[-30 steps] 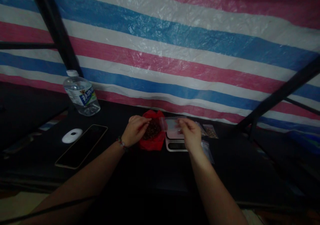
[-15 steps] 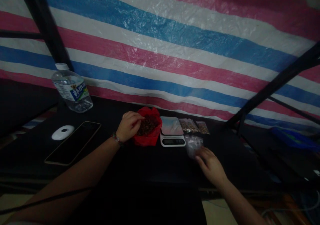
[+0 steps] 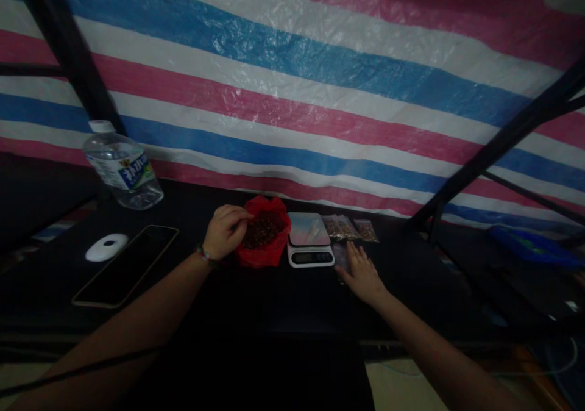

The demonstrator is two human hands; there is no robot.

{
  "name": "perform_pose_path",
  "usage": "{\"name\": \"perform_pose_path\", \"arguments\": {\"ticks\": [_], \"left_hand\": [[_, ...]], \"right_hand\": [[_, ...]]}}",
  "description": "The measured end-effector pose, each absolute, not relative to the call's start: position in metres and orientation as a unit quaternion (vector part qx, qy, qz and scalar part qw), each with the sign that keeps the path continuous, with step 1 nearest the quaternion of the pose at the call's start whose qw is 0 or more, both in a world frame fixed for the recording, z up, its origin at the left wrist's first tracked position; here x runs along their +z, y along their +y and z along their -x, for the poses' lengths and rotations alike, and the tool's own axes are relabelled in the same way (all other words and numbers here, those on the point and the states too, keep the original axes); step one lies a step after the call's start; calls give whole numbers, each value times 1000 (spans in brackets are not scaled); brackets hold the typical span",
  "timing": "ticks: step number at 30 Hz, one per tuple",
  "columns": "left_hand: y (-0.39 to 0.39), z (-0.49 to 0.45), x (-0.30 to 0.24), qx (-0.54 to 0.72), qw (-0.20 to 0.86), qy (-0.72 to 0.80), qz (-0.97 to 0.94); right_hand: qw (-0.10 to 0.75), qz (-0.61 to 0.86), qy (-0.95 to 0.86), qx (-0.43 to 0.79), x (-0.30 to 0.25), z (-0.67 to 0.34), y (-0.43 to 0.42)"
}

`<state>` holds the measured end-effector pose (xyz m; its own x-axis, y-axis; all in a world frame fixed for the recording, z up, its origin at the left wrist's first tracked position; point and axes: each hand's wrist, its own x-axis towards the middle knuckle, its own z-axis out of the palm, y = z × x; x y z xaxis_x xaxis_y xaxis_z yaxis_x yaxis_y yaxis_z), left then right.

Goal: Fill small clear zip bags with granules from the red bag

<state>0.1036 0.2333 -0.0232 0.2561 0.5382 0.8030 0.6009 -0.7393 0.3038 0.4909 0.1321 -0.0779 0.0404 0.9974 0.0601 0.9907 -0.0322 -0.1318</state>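
Note:
My left hand [image 3: 225,233] is at the left rim of a red plastic bag [image 3: 275,253], with fingers curled over the edge and the thumb below. Small brown dried pieces [image 3: 264,229] fill the open bag; they are too small to name. My right hand [image 3: 362,272] lies flat with its fingers stretched out over clear plastic bags [image 3: 340,256], partly covering them. Between the hands stands a white kitchen scale [image 3: 311,258] with a bare metal plate. Behind my right fingers lie several small filled zip bags [image 3: 340,227], with one more zip bag [image 3: 366,230] to their right.
On the left are a phone [image 3: 128,266], a white oval case [image 3: 106,247] and a large clear bottle [image 3: 123,167]. The black table [image 3: 274,307] backs onto a striped plastic sheet [image 3: 292,100]. Dark metal bars [image 3: 461,173] slant up on both sides.
My right hand has moved forward and flattened over the clear bags, which were bunched up before. My left hand stays at the red bag. The whole view has shifted slightly.

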Motion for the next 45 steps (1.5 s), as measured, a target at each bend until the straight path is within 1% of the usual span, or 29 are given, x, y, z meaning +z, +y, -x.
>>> {"name": "perform_pose_path", "arguments": {"ticks": [2, 6, 7, 8, 11, 13, 15, 19, 22, 25, 29, 32, 34, 36, 38, 40, 45], "left_hand": [[234, -103, -24, -487, 25, -363, 794], [235, -103, -25, -476, 14, -358, 803], [235, -104, -25, -476, 13, -358, 803], [235, -104, -25, -476, 11, -359, 803], [235, -105, -25, -478, 8, -363, 799], [234, -105, -25, -475, 5, -365, 800], [233, -105, -24, -473, 0, -368, 800], [232, -105, -22, -473, -7, -375, 797], [232, -106, -22, -472, -1, -372, 799], [231, -106, -21, -469, 4, -366, 804], [231, -107, -20, -471, 7, -362, 805], [231, -106, -20, -476, 3, -358, 803], [231, -106, -20, -479, -2, -360, 800], [230, -106, -20, -484, -8, -361, 797], [230, -106, -19, -487, -11, -359, 796], [230, -106, -19, -489, -14, -361, 794], [230, -105, -19, -490, -18, -363, 793]], "right_hand": [[105, 717, -689, 26, -80, -501, 132], [228, 712, -664, -8, -74, -526, 131], [238, 714, -658, -17, -71, -532, 131], [234, 719, -654, -21, -69, -536, 130], [183, 734, -654, -5, -68, -540, 125], [168, 735, -657, 7, -70, -537, 122], [184, 729, -659, 9, -73, -535, 121], [244, 709, -661, 24, -75, -537, 117], [269, 696, -665, 40, -74, -542, 113], [273, 690, -669, 44, -70, -548, 110], [245, 703, -664, 69, -57, -561, 113], [240, 708, -660, 70, -41, -575, 116], [251, 699, -666, 67, -25, -581, 120], [287, 677, -673, 74, -7, -580, 126], [335, 650, -677, 80, 13, -567, 136], [358, 613, -698, 90, 32, -541, 149], [316, 525, -770, 179, 57, -441, 189]]}}
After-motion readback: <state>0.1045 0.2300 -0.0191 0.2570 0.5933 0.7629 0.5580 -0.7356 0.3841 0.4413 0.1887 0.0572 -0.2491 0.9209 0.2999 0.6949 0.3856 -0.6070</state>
